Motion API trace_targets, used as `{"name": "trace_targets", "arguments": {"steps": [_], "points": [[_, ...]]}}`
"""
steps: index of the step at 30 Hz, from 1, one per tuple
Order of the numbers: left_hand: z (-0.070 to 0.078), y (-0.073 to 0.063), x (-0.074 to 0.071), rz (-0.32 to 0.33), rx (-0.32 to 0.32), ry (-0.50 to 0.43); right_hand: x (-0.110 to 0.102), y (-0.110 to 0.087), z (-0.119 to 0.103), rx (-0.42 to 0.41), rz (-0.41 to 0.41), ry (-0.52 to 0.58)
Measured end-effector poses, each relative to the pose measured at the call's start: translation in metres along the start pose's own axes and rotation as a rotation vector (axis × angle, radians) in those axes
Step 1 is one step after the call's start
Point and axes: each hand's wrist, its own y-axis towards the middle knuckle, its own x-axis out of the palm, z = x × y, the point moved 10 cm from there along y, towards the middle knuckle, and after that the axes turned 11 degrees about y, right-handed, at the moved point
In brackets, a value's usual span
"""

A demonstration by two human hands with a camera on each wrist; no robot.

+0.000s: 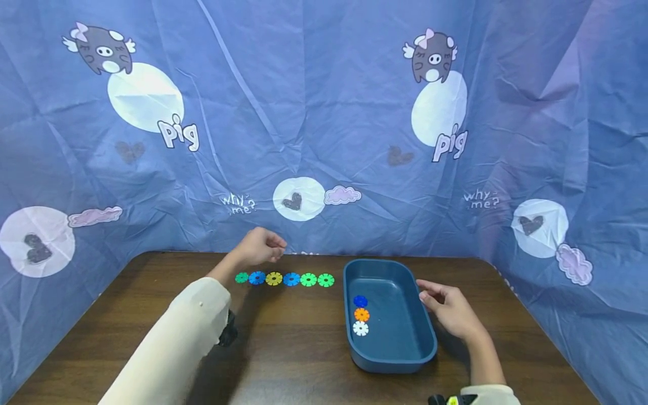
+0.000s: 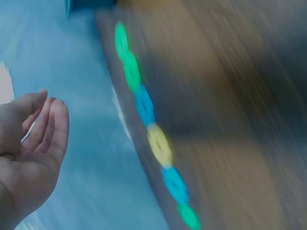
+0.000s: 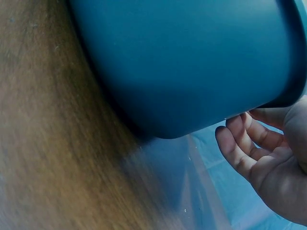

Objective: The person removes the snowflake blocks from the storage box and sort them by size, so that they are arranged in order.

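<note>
My left hand [image 1: 259, 246] hangs in the air just beyond the row of discs, near the cloth; its fingers are loosely bent, the thumb comes close to them, and it is released. Below it, on the dark brown worktop [image 1: 288, 343] with its streaky wood grain, six flat discs lie in a straight line, edge beside edge, each round and notched like a small flower, with a hole in the centre. From left to right I see a bluish green disc [image 1: 239, 278], a blue disc [image 1: 252, 278], a yellow disc [image 1: 270, 278], a second blue disc [image 1: 287, 279] and two bright green discs [image 1: 322, 280]. To the right of this row stands a deep tray [image 1: 392, 367] of smooth dark blue material, long in shape with rounded corners. On its floor, along the left wall, three more discs lie in a short column: a dark blue disc [image 1: 356, 301], an orange disc [image 1: 357, 315] and a white disc [image 1: 356, 328]. My right hand [image 1: 448, 308] touches the outer side of the tray near the rim, with relaxed, slightly bent fingers. Behind everything falls the wrinkled blue cloth [image 1: 314, 118], printed with pigs, hearts and clouds.
</note>
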Motion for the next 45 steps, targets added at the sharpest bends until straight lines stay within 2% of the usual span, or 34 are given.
{"name": "trace_targets", "arguments": {"steps": [3, 7, 10, 13, 15, 19, 28, 31, 36, 45], "points": [[0.054, 0.012, 0.028, -0.047, 0.134, 0.083, 0.000, 0.001, 0.000, -0.005, 0.006, 0.002], [0.114, 0.014, 0.074, -0.136, 0.305, 0.160, 0.002, 0.001, 0.001, -0.005, 0.005, 0.007], [0.147, 0.009, 0.111, -0.250, 0.422, 0.210, 0.003, 0.001, 0.000, -0.004, -0.005, 0.006], [0.166, 0.003, 0.142, -0.368, 0.506, 0.321, 0.003, 0.000, 0.000, 0.004, -0.003, 0.007], [0.172, 0.000, 0.158, -0.438, 0.538, 0.403, 0.003, 0.000, -0.002, -0.002, -0.008, 0.006], [0.172, 0.001, 0.181, -0.547, 0.513, 0.500, 0.002, 0.000, -0.003, -0.003, -0.008, 0.009], [0.165, 0.008, 0.207, -0.619, 0.454, 0.671, 0.003, -0.001, -0.001, 0.010, -0.019, 0.013], [0.165, 0.008, 0.212, -0.617, 0.458, 0.696, 0.002, -0.001, -0.002, 0.014, -0.018, 0.009], [0.175, 0.008, 0.217, -0.580, 0.493, 0.704, -0.001, -0.001, -0.003, 0.021, -0.010, 0.006], [0.188, 0.009, 0.232, -0.565, 0.496, 0.598, -0.001, -0.001, -0.004, -0.006, -0.009, 0.004]]}}
